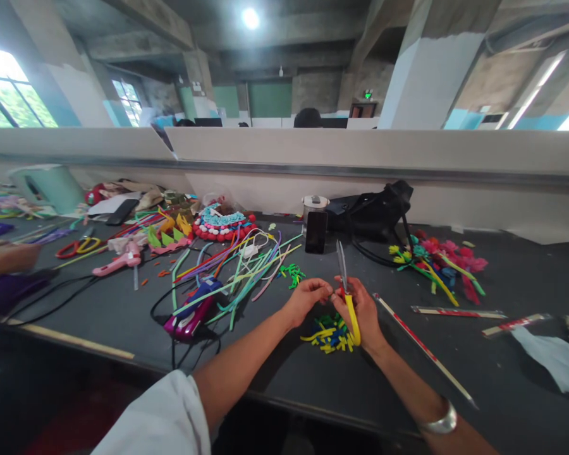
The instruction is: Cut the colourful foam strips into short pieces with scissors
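My right hand point(366, 316) is closed round a pair of scissors point(352, 316) with yellow and red handles. The blades point upward, away from me. Close beside it, my left hand point(308, 301) is pinched, its fingertips near those of the right; whatever they hold is too small to make out. Under both hands lies a pile of short cut fuzzy stem pieces point(332, 336), yellow, blue and green. A smaller heap of green pieces point(291, 275) sits just beyond my left hand.
Long fuzzy stems point(239, 278) and magenta and blue glue guns point(187, 323) with black cables lie leftward. A phone point(316, 232) leans upright behind. Colourful fuzzy flowers point(448, 262) and wrapped sticks point(427, 351) are at right. Another person's hand point(10, 260) shows far left.
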A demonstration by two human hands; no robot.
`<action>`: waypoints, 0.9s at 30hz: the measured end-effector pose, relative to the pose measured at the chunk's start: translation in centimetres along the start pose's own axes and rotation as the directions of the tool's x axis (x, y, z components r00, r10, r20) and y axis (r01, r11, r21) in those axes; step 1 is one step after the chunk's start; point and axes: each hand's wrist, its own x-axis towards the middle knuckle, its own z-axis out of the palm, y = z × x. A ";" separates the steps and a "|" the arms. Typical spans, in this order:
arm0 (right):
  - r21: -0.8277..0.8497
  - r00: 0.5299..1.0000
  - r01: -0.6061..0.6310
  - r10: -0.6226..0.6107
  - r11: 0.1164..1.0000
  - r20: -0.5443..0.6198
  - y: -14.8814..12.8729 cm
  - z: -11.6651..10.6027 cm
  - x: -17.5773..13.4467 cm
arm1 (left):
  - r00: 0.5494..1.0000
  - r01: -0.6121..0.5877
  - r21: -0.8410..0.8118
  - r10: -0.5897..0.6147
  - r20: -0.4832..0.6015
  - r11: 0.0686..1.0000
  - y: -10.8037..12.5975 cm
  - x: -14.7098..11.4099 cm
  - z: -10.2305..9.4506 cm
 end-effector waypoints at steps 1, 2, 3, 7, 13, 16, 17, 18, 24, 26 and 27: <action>-0.008 1.000 0.005 -0.005 1.000 -0.010 0.0 0.0 0.0 | 1.000 0.008 -0.018 -0.008 0.005 1.000 -0.1 0.0 0.0; -0.014 1.000 0.008 -0.009 1.000 -0.019 0.1 0.1 0.1 | 1.000 0.019 -0.035 -0.018 0.010 0.999 -0.1 0.0 0.1; -0.017 0.999 0.009 -0.010 1.000 -0.031 0.2 0.1 0.1 | 0.999 0.032 -0.051 -0.031 0.018 0.998 -0.1 0.0 0.1; -0.009 0.998 -0.019 0.019 1.000 -0.056 0.9 0.1 0.2 | 0.997 0.062 -0.070 -0.058 0.052 0.996 0.1 -0.2 0.1; -0.046 0.997 -0.037 0.033 0.998 -0.072 1.4 -0.3 0.6 | 0.999 -0.007 -0.013 0.008 0.054 1.000 0.1 -0.3 0.1; -0.052 0.997 -0.053 0.049 0.997 -0.067 1.1 -0.5 0.7 | 0.999 -0.012 0.008 0.012 0.030 1.000 0.1 -0.2 0.1; -0.045 0.996 -0.058 0.055 0.997 -0.065 1.0 -0.5 0.7 | 1.000 -0.007 0.001 0.007 0.026 1.000 0.2 -0.2 0.1; -0.031 0.996 -0.066 0.064 0.997 -0.064 1.0 -0.5 0.7 | 1.000 0.000 -0.013 0.000 0.023 1.000 0.2 -0.2 0.0; 0.031 0.987 -0.109 0.112 0.994 -0.114 0.7 -0.5 0.6 | 0.997 0.081 -0.098 -0.083 -0.011 0.992 0.4 -0.3 0.0; 0.019 0.986 -0.100 0.102 0.995 -0.134 0.6 -0.6 0.6 | 0.995 0.096 -0.083 -0.097 -0.015 0.992 0.4 -0.3 0.1; 0.005 0.987 -0.087 0.087 0.996 -0.137 0.6 -0.6 0.6 | 0.995 0.100 -0.069 -0.101 -0.015 0.993 0.4 -0.4 0.1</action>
